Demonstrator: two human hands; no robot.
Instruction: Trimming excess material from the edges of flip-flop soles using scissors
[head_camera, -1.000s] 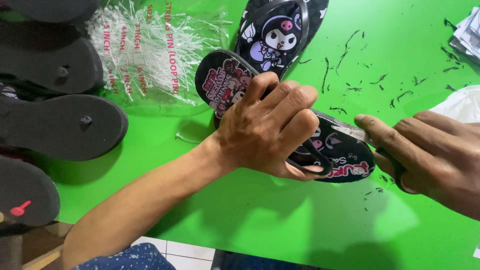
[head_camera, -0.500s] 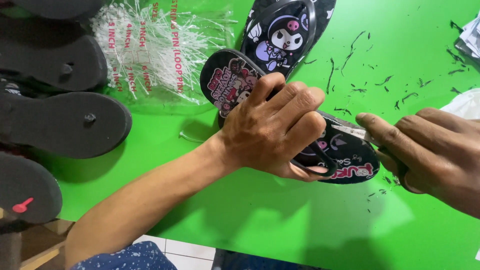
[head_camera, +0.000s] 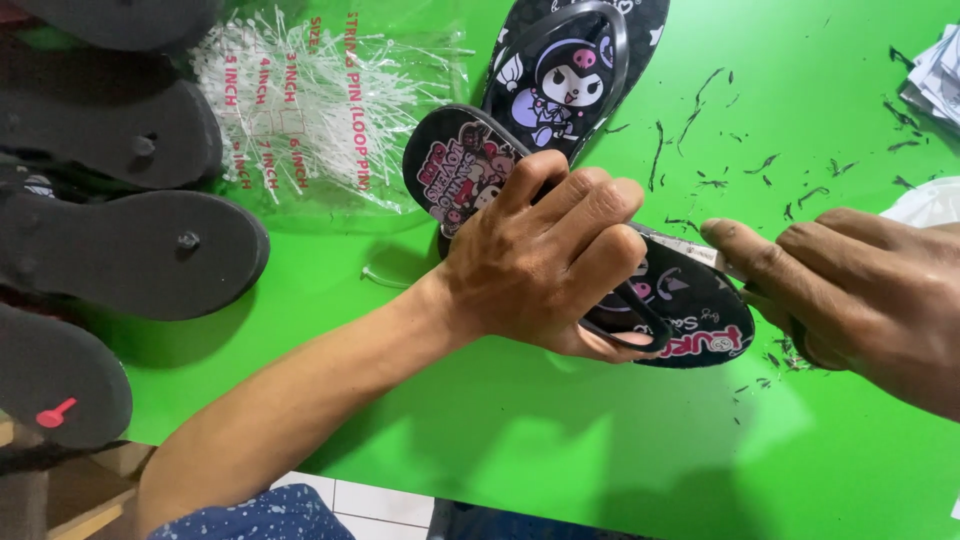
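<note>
The left hand (head_camera: 545, 260) clamps its fingers (head_camera: 600, 205) over a black printed sandal (head_camera: 690, 300) on the green table (head_camera: 560, 450), thumb under the strap (head_camera: 625, 310). Beside its fingertips, the right hand (head_camera: 860, 290) pinches a blade (head_camera: 690, 248) against the sandal's edge.

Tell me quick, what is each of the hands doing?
Left hand: closed, gripping the printed black flip-flop.
Right hand: curled at the flip-flop's edge; what it holds cannot be told.

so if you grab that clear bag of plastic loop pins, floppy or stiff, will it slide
The clear bag of loop pins looks floppy: its film is wrinkled and lies flat. Probably light, since it holds only thin white strands. It may slide easily on the smooth green table.
</note>
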